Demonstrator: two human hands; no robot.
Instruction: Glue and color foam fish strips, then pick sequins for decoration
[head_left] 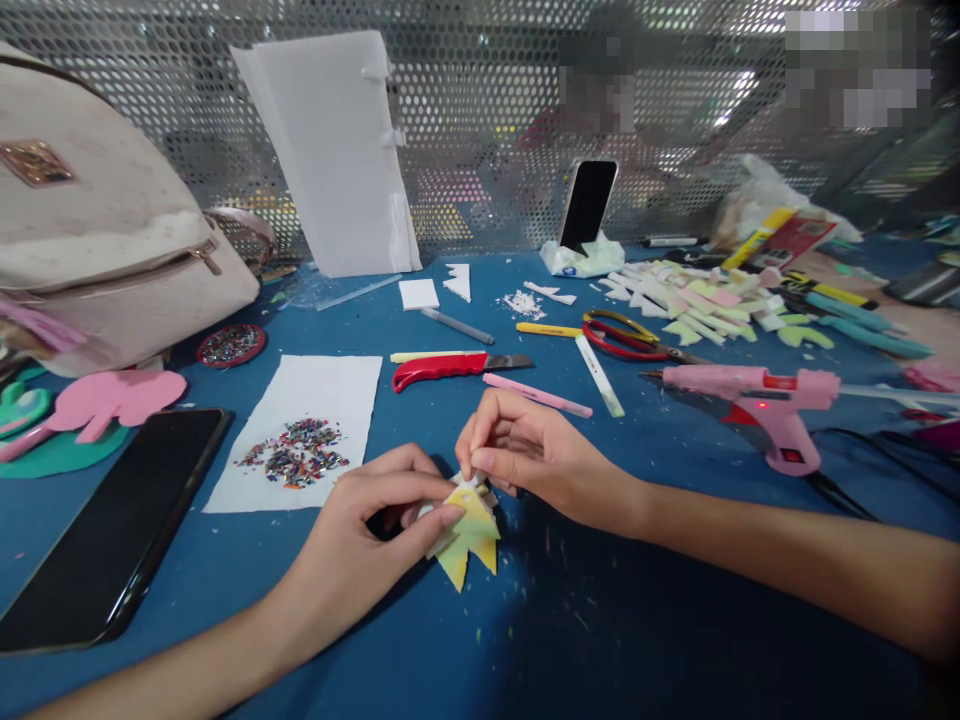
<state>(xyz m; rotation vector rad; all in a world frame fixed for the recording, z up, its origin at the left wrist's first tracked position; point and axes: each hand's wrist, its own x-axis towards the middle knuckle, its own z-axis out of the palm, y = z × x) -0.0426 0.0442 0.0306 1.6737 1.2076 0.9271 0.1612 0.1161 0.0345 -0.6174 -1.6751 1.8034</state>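
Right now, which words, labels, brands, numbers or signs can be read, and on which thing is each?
No text is readable.
Too small: print on white highlighter pen with green end.
Too small: print on slim pink pen.
Too blurred: copper-coloured metal badge on pale backpack.
Too small: blue mark on white plastic packet.

Two hands over a yellow-green cutout
The left hand [375,530] grips the cutout [472,530]; the right hand's [547,455] fingers pinch its top.

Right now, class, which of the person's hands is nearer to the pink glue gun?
The right. The right hand is left of the pink glue gun, apart from it; the left hand is farther left, holding the yellow-green piece.
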